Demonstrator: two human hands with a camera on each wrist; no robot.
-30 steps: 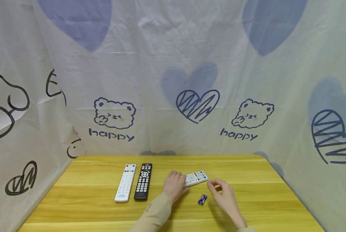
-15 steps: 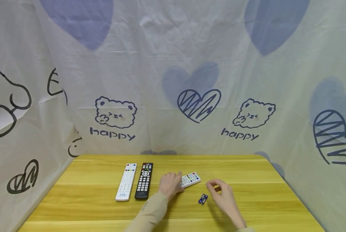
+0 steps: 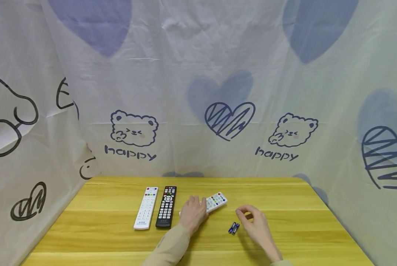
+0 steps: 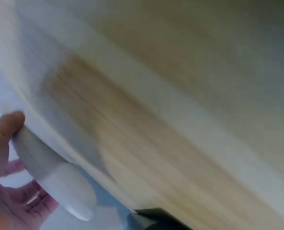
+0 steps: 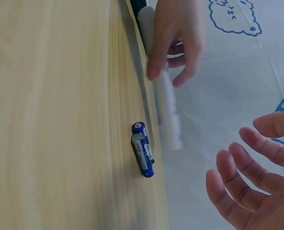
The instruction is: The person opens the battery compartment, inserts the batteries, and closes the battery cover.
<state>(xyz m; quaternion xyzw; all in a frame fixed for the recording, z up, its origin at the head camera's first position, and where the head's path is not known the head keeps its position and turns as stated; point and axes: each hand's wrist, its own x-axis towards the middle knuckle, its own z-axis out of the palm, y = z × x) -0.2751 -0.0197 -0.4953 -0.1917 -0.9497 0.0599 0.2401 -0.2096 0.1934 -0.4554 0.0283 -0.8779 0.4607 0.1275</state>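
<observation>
My left hand (image 3: 192,214) grips a white remote control (image 3: 216,201) across its middle, buttons facing up, its far end pointing right. In the left wrist view the thumb and fingers wrap the remote control (image 4: 55,177) from either side, and the right wrist view shows it held just off the table surface. Blue batteries (image 5: 142,151) lie side by side on the table, in front of the right hand (image 3: 255,221). That hand hovers to their right, fingers loosely bent and apart, with nothing in them.
Left of the hands, another white remote control (image 3: 146,208) and a black remote control (image 3: 166,207) lie parallel on the wooden table (image 3: 285,192). A printed cloth (image 3: 178,147) hangs behind the table and on both sides.
The left hand has carried the white remote control leftward, away from the right hand, and its angle has turned somewhat. The right hand and the batteries stay nearly in place.
</observation>
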